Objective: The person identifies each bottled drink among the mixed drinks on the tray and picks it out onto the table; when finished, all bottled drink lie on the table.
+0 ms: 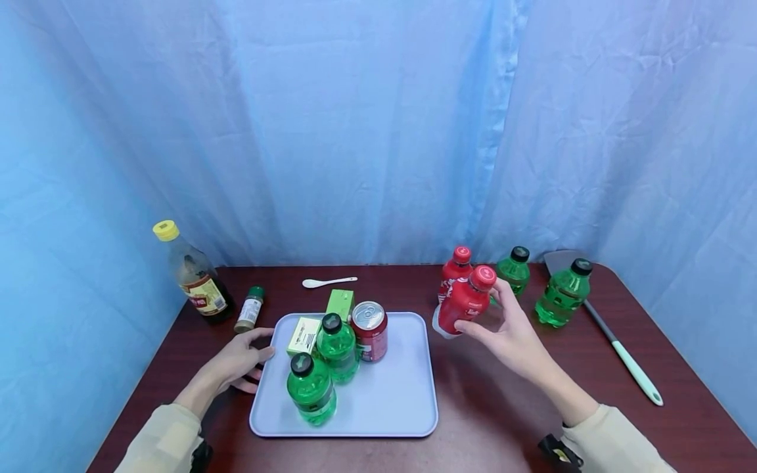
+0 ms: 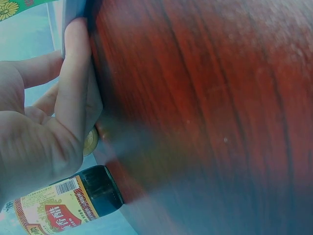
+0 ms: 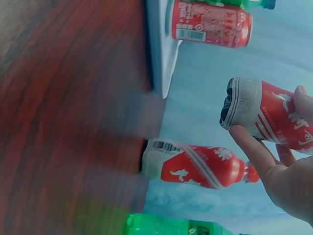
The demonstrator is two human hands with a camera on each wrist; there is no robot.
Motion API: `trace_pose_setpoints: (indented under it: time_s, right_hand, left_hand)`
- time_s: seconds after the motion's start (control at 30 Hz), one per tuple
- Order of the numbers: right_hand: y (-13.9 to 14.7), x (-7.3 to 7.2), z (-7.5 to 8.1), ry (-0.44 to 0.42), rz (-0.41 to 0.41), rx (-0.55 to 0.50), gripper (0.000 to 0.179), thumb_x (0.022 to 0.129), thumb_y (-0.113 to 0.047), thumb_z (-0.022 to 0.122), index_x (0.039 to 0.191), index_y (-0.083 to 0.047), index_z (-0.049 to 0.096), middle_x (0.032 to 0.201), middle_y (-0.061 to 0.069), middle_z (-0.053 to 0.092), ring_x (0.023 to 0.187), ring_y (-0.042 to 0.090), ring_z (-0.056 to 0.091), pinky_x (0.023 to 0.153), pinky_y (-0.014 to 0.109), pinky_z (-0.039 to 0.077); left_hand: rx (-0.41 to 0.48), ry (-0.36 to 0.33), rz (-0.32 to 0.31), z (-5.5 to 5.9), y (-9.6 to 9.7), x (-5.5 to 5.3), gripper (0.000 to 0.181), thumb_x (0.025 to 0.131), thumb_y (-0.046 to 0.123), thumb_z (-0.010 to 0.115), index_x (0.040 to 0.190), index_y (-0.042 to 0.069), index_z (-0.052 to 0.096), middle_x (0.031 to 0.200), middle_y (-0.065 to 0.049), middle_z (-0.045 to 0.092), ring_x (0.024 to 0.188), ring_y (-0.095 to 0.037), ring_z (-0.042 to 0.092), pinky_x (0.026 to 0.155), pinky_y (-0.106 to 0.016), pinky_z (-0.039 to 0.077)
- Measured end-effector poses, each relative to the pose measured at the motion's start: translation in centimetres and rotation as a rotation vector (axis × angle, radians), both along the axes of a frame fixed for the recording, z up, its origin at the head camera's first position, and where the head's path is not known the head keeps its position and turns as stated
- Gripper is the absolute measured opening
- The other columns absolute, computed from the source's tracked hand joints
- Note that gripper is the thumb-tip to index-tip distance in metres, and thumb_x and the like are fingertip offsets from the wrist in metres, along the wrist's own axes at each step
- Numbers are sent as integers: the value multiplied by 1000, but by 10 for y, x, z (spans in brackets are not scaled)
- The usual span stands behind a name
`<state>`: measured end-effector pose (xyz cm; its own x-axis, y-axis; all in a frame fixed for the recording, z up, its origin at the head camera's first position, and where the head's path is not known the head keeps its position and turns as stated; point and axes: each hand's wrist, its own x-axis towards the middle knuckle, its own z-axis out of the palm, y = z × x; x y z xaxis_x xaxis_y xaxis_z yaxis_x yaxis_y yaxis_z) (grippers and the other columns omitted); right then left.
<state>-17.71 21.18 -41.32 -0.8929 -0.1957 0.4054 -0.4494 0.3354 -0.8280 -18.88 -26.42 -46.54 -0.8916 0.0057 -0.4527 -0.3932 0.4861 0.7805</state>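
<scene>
My right hand [image 1: 514, 335] holds a red-capped drink bottle [image 1: 464, 305] with a red label, tilted and raised off the table, between thumb and fingers. Another red bottle [image 3: 195, 164] stands upright just behind it. At the left rim of a pale blue tray [image 1: 402, 394], my left hand [image 1: 236, 360] grips the edge with fingers and thumb. On the tray are two green bottles [image 1: 311, 391] with black caps, a red Coke can [image 1: 370, 335], a yellow-white box [image 1: 304, 336] and a green box [image 1: 340, 303] partly hidden behind the bottles.
Two more green bottles [image 1: 563, 295] stand at the right, beside a spatula [image 1: 633, 368] with a mint handle. A yellow-capped sauce bottle [image 1: 201, 282] and a green-capped jar [image 1: 250, 312] stand at the left. A white spoon [image 1: 328, 282] lies behind the tray. Blue curtains [image 1: 367, 131] enclose the table.
</scene>
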Motion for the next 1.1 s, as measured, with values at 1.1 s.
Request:
trace_pose_setpoints:
  time_s: [1.1]
  right_hand:
    - [27,-29,-55,-144,102,103,83,86,-13,83,151,-22,32,139,9,50,123,35,58,89,45,58]
  left_hand:
    - [4,8,-10,-1,-1,-1,52,104,17,58,152,11,40,98,-16,58,68,-25,61,54,-42,60]
